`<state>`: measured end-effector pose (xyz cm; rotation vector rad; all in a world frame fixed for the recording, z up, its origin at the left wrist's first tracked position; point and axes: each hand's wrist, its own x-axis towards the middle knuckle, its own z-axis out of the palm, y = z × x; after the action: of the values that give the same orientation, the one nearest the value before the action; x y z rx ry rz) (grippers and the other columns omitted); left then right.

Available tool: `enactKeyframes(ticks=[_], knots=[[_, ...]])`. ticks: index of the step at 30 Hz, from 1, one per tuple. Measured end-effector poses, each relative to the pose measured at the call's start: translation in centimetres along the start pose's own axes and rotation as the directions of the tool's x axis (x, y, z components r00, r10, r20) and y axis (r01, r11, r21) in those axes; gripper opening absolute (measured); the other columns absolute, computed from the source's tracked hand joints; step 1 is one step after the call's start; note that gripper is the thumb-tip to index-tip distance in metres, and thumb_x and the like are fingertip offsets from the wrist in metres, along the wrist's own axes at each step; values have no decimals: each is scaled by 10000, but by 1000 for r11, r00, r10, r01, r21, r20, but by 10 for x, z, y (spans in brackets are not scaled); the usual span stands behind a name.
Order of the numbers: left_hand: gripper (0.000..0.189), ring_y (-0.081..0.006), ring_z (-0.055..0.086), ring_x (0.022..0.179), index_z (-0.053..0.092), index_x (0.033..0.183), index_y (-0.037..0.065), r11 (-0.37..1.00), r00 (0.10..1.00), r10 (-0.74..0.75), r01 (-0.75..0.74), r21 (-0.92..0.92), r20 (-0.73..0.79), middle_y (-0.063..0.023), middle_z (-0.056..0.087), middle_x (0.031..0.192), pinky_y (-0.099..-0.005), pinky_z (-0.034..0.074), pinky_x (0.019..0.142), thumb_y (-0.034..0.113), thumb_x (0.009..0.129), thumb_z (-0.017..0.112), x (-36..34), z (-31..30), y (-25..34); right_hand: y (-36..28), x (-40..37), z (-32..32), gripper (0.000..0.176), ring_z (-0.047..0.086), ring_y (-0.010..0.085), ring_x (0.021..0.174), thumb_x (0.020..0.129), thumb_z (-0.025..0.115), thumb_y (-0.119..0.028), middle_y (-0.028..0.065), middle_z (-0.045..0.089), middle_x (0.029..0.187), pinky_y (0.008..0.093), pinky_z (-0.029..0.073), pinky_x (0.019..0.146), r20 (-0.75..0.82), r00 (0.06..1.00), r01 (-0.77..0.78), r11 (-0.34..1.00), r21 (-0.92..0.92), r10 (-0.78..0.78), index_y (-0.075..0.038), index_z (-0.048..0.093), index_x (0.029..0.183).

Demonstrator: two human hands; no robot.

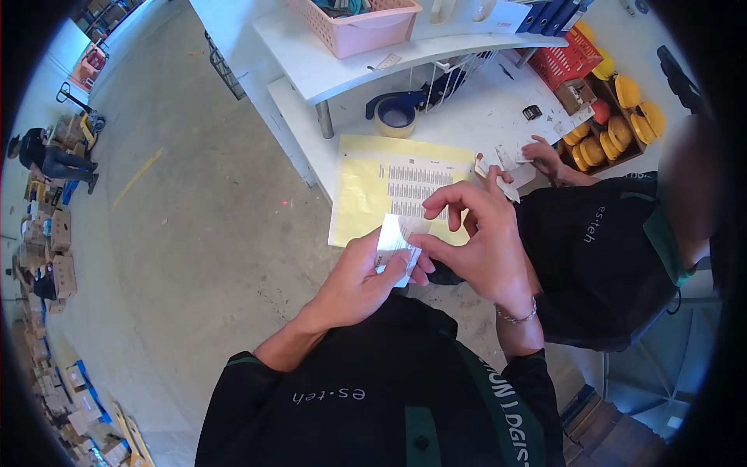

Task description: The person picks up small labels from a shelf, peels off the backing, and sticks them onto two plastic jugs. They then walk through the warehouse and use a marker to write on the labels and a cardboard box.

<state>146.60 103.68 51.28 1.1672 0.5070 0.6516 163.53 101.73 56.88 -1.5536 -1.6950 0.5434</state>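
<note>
A small white paper label [395, 237] with fine print is pinched between the thumb and fingers of my left hand [359, 274], in front of my chest. Close to its right side is my right hand [486, 247], its thumb tip at the label's edge. The index finger is bent and apart from the thumb, and nothing shows between them. Behind both hands, a yellow sheet [359, 187] carrying a printed page with rows of small text lies at the desk's front edge. My hands cover its lower right part.
On the white desk [299, 117] is a tape dispenser [395, 115]. The shelf above bears a pink basket [362, 29]. A co-worker [599, 241] sits close on my right, handling paper slips [506, 159]. Yellow helmets [615, 136] fill a box. Another person [54, 156] stands far left near cartons.
</note>
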Motion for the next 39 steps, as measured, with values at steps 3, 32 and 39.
enactKeyframes(ticks=[3, 32, 39], knots=[[211, -140, 600, 792, 473, 1106, -21, 1000, 1000, 8, -8, -10, 18, -90, 590, 906, -279, 495, 714, 93, 939, 414, -5, -1, -1, 10, 1, -2, 169, 437, 51, 565, 653, 753, -64, -9, 598, 683, 213, 358, 501, 202, 967, -200, 956, 214, 157, -25, 647, 779], [344, -154, 586, 840, 463, 1182, 19, 867, 86, 193, -482, 128, -977, -67, 591, 933, -285, 481, 786, 269, 968, 358, -449, 37, -112, -211, -208, 325, 517, 569, 136, 845, 671, 780, -163, 81, 610, 980, 265, 457, 709, 714, 244, -64, 724, 687, -656, 16, 567, 1107], [351, -170, 568, 935, 470, 1181, 8, 857, -226, 20, -497, 133, -974, -76, 580, 1046, -303, 437, 860, 246, 948, 359, -654, 57, -158, -356, -387, 423, 881, 449, 338, 1131, 596, 800, -239, 183, 460, 1217, 436, 360, 943, 232, -448, 370, 57, 927, -864, -1, 338, 1306]])
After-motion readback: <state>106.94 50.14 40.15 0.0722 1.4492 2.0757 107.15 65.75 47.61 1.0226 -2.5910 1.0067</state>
